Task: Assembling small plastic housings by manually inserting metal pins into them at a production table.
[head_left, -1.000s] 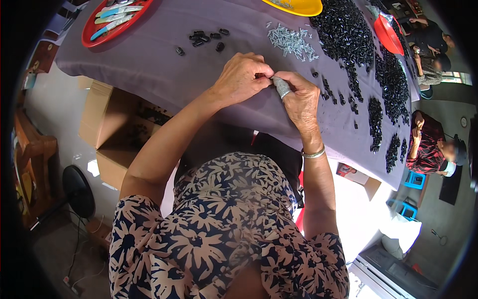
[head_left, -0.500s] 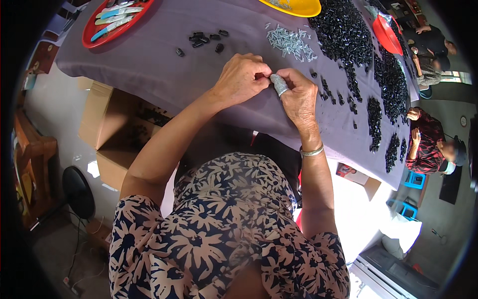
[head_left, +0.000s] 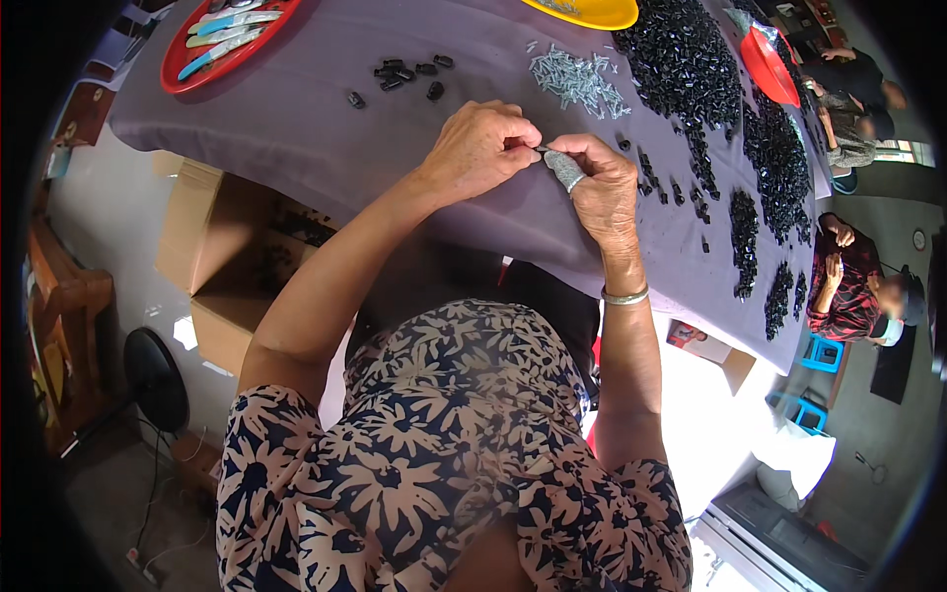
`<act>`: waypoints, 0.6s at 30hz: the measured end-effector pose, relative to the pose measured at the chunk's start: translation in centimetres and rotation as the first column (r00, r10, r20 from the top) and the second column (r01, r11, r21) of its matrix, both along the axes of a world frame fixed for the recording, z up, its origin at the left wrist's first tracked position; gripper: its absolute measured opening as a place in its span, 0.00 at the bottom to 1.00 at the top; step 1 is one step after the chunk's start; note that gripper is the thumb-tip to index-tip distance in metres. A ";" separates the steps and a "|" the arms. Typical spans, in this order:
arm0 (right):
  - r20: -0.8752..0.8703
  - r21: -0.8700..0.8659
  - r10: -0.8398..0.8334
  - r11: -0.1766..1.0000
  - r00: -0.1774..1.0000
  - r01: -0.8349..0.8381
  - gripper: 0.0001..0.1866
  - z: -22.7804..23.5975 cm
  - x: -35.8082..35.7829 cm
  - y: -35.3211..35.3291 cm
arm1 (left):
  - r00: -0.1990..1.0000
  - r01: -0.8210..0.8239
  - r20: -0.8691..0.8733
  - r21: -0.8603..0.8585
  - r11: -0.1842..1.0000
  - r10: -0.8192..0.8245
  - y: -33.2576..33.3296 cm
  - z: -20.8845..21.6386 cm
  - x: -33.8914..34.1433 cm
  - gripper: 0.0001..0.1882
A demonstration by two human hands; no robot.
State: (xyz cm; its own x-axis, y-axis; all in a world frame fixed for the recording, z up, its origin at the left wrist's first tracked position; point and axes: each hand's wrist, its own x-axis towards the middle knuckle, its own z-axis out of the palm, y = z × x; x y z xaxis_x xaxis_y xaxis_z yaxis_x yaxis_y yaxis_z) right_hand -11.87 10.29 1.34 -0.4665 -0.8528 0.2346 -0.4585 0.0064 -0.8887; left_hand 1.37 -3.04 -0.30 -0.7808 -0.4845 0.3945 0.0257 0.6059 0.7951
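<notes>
My left hand (head_left: 483,148) is closed in a pinch over the near edge of the cloth-covered table (head_left: 296,128). Facing it, my right hand (head_left: 600,187) pinches too, its thumb wrapped in silvery tape (head_left: 565,170). Between the two sets of fingertips sits a small dark piece (head_left: 542,149), mostly hidden by the fingers. Beyond my left hand lie several loose black plastic parts (head_left: 395,73). A heap of small silver screws or pins (head_left: 580,79) is past my right hand, and short rows of black parts (head_left: 651,173) lie to its right.
A large pile of black parts (head_left: 681,69) spreads over the right side. A red tray (head_left: 176,74) with blue and white handled tools is far left, a yellow dish (head_left: 602,15) far ahead, a red bowl (head_left: 769,69) right. A cardboard box (head_left: 187,222) stands below the table; another person (head_left: 848,276) sits right.
My right hand has shifted slightly right, and its fingers have straightened a little. The dark piece shows more between my fingertips. The person at the right has raised their hands.
</notes>
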 end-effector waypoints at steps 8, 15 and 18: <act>-0.068 -0.060 -0.085 0.995 0.994 0.081 0.08 -0.7 1.0 -0.1 | 1.000 0.003 0.009 -0.027 1.000 -0.003 0.0 0.0 -0.1 0.06; 0.102 0.031 -0.133 0.991 0.986 0.130 0.08 -0.9 0.5 -0.5 | 0.999 0.011 -0.046 0.063 0.998 -0.008 0.0 -0.3 -0.1 0.06; 0.092 0.031 -0.132 0.991 0.987 0.130 0.08 -0.8 0.4 -0.4 | 0.997 0.018 -0.074 0.109 0.994 -0.010 0.1 -0.2 -0.1 0.07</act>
